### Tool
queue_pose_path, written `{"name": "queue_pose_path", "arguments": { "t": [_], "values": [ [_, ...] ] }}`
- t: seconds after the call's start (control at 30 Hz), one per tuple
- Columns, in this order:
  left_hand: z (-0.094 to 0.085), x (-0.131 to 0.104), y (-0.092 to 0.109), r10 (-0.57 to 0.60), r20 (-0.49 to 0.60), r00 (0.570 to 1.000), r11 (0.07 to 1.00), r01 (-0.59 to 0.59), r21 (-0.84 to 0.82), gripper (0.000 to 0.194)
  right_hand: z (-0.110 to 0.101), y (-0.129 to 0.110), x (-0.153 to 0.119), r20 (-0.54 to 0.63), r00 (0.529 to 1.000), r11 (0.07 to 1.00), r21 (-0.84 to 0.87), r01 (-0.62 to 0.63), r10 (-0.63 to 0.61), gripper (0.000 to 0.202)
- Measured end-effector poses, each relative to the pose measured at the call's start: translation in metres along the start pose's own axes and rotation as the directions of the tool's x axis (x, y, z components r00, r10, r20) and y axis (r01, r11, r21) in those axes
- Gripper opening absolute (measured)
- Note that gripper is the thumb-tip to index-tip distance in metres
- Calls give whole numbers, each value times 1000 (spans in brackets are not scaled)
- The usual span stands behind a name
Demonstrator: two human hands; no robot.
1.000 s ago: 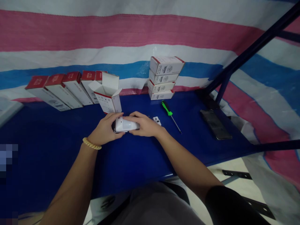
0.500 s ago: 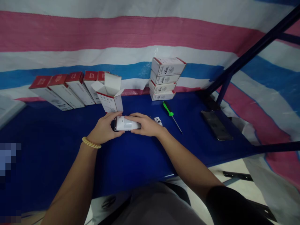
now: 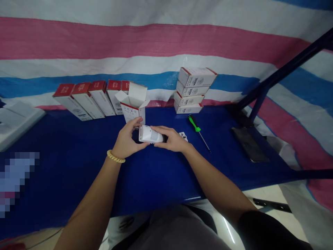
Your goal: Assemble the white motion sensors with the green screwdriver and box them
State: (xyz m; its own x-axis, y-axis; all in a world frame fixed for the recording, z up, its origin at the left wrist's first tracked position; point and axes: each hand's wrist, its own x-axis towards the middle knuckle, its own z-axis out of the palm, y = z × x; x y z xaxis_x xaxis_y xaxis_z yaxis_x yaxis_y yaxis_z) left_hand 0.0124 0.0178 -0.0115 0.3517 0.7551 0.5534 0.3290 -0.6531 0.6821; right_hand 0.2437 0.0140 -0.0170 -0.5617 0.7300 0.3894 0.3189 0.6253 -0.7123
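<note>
A white motion sensor [image 3: 151, 134] with a rounded, paler window is held low over the blue table, tilted slightly down to the right. My right hand [image 3: 170, 138] grips its right end, thumb below and fingers above. At the left end, the thumb and fingers of my left hand [image 3: 130, 139] curve around it, with the thumb at the lower edge. Just behind my left fingers stands an open white box [image 3: 134, 111], its flaps up. Near my right wrist lies a small white bracket-like part [image 3: 183, 135], partly covered by the hand.
Several red-topped boxes [image 3: 87, 100] stand in a row at the back left. More boxes [image 3: 194, 91] are stacked at the back. A green-and-black screwdriver [image 3: 199, 130] and a dark phone [image 3: 249, 144] lie on the right. A blue frame [image 3: 260, 100] rises beyond; white trays [image 3: 19, 119] sit left.
The view has shifted, so everything appears further right. The sensor has tipped, its right end lower, and my left hand has loosened around its left end, fingers reaching up towards the open box.
</note>
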Motion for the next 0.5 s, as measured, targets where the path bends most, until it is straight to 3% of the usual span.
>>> {"name": "queue_pose_path", "arguments": {
  "t": [0.2,0.5],
  "values": [
    [1,1,0,6,-12,1000,1000,-6,-28,91,-3,-6,1,-93,996,1000,21,19,-17,68],
    [-6,1,2,-23,2,1000,998,23,55,92,0,-4,1,42,999,1000,-21,-19,20,67]
  ]
}}
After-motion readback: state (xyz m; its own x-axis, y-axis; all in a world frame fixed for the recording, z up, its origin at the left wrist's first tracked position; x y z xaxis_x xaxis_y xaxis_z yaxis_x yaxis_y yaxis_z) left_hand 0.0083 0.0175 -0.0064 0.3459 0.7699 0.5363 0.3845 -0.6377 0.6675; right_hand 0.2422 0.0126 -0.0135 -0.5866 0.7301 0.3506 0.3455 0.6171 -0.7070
